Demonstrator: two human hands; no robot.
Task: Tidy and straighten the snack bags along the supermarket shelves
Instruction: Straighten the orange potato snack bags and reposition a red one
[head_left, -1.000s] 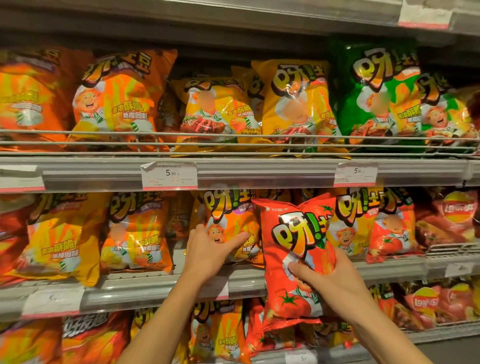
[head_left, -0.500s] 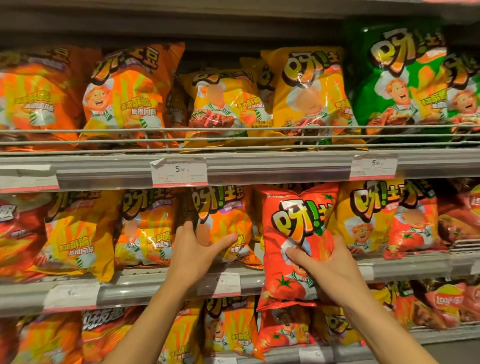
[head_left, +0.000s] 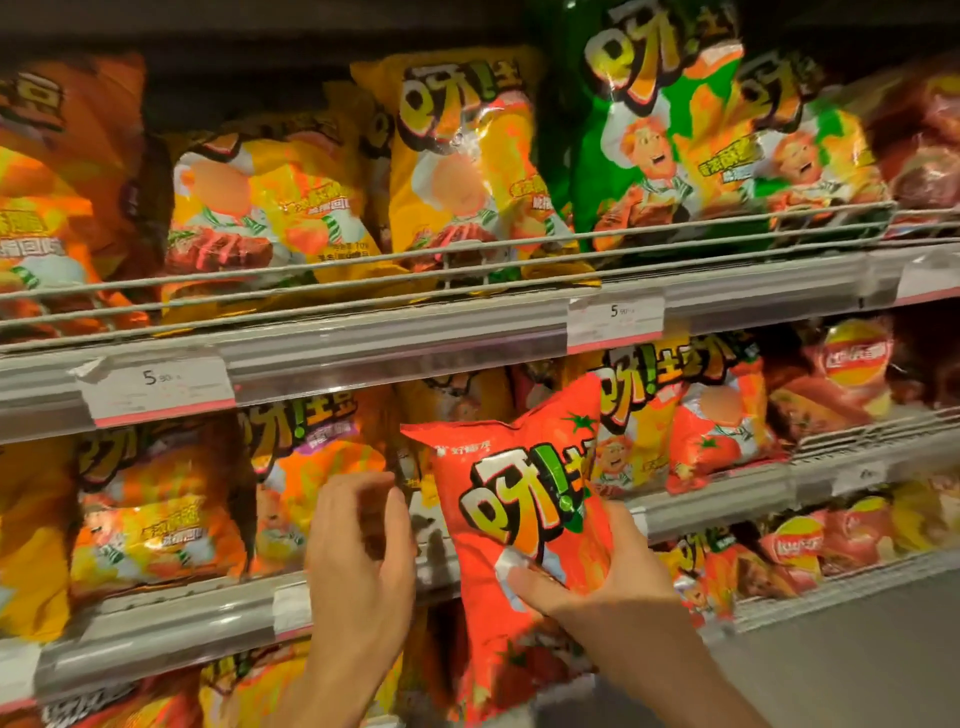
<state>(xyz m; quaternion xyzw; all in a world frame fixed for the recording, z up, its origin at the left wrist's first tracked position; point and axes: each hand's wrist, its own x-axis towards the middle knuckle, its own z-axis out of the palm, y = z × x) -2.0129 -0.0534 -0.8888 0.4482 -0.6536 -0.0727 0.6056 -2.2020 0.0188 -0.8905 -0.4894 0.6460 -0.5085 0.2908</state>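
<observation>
My right hand (head_left: 597, 582) grips the red bag (head_left: 524, 525) off the shelf (head_left: 171, 618) to reslot it — left hand (head_left: 358, 545) loosely curled, empty, beside it.

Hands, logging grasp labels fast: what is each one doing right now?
Left hand: empty, fingers loosely curled, in front of the shelf edge.
Right hand: holding the red foil snack bag.

Grey metal shelves (head_left: 363, 353) with wire rails (head_left: 311, 270), dim warm light.
</observation>
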